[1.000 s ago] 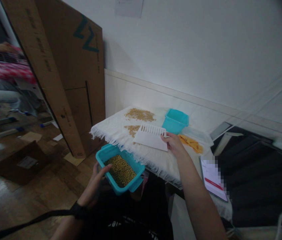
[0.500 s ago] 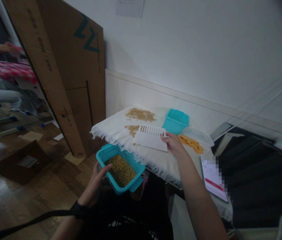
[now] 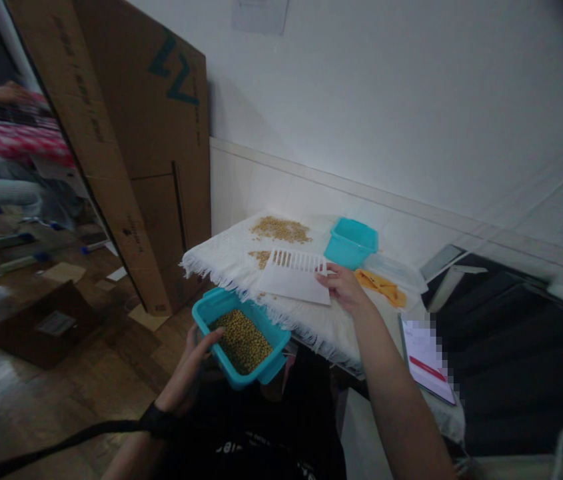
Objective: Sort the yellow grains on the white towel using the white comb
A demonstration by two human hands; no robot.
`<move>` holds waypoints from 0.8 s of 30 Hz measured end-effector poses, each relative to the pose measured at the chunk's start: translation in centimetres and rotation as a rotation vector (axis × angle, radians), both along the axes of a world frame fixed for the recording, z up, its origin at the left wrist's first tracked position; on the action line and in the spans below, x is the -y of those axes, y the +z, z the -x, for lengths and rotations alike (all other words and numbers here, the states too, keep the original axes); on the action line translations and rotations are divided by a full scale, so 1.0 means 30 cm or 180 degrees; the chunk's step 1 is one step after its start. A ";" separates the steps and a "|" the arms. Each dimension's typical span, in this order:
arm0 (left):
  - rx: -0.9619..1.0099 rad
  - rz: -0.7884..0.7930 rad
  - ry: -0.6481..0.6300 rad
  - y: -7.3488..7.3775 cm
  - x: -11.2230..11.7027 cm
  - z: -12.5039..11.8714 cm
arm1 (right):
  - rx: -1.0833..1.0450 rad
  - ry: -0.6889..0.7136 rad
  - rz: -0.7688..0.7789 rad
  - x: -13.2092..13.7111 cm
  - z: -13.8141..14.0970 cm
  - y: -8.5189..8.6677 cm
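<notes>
My left hand [image 3: 192, 365] grips the near rim of a turquoise tub [image 3: 267, 369] filled with beans [image 3: 241, 340], held just below the table's front edge. My right hand [image 3: 344, 287] pinches the right side of a flat white comb-toothed scraper [image 3: 294, 280] that lies over a small bean heap [image 3: 261, 256] on the white fringed cloth [image 3: 234, 257]. A bigger bean pile [image 3: 280, 229] lies farther back. A second, empty turquoise tub [image 3: 350, 243] stands right behind my right hand.
Tall cardboard sheets [image 3: 131, 127] lean against the wall at left. An orange cloth [image 3: 381, 285] and a clear bag [image 3: 395, 269] lie right of the scraper. A tablet [image 3: 426, 363] rests at the table's right. A cardboard box [image 3: 48, 325] sits on the wooden floor.
My right hand has slid the scraper a little to the left and nearer, over the small bean heap. The left hand and its tub have stayed put.
</notes>
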State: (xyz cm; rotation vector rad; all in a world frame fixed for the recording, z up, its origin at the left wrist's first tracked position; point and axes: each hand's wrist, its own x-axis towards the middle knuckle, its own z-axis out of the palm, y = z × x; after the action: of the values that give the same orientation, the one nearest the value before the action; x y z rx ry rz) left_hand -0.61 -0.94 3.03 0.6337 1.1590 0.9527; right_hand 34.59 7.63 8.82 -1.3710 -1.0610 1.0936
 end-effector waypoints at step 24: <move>-0.0024 0.0039 0.0045 -0.025 -0.013 0.008 | -0.0071 -0.0771 0.0449 -0.013 -0.065 -0.005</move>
State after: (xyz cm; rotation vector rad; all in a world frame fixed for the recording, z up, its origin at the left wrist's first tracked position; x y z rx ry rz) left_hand -0.84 -0.55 2.29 0.6205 1.1763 0.9553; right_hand 36.54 8.02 8.67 -1.5510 -0.7894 1.0160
